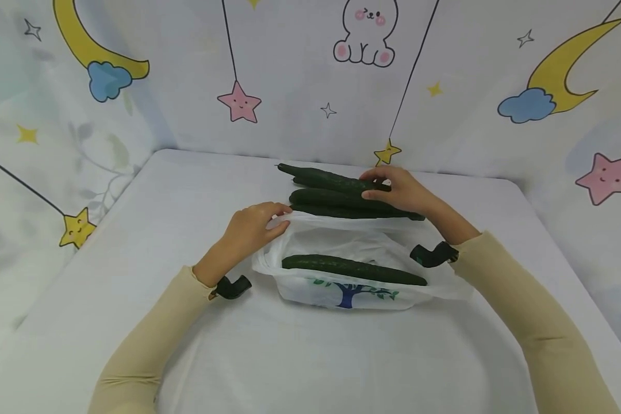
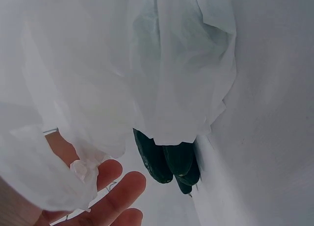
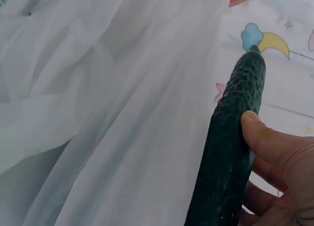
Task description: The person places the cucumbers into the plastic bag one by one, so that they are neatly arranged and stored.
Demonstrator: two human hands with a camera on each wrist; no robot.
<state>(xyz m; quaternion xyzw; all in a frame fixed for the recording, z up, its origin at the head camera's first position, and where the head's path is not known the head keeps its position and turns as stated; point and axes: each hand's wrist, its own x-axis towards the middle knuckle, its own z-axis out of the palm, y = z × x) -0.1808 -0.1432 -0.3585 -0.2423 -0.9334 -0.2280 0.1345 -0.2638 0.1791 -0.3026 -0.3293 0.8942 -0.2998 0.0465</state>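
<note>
From where I stand, the gripped cucumber (image 3: 223, 157) lies just beyond the far rim of the white plastic bag (image 1: 300, 290), its long axis running left to right like the bag's mouth — so the opening is on the person's side of it. The right hand (image 1: 401, 188) is the nearer one, pinching it between thumb and fingers; the left hand (image 1: 253, 227) seems to pinch the rim at the far left corner. Another cucumber (image 1: 352, 269) lies along the near rim inside. The other cucumbers (image 1: 323, 198) overlap — I can't count them surely — and the right fingertips and bag's bottom are hidden
</note>
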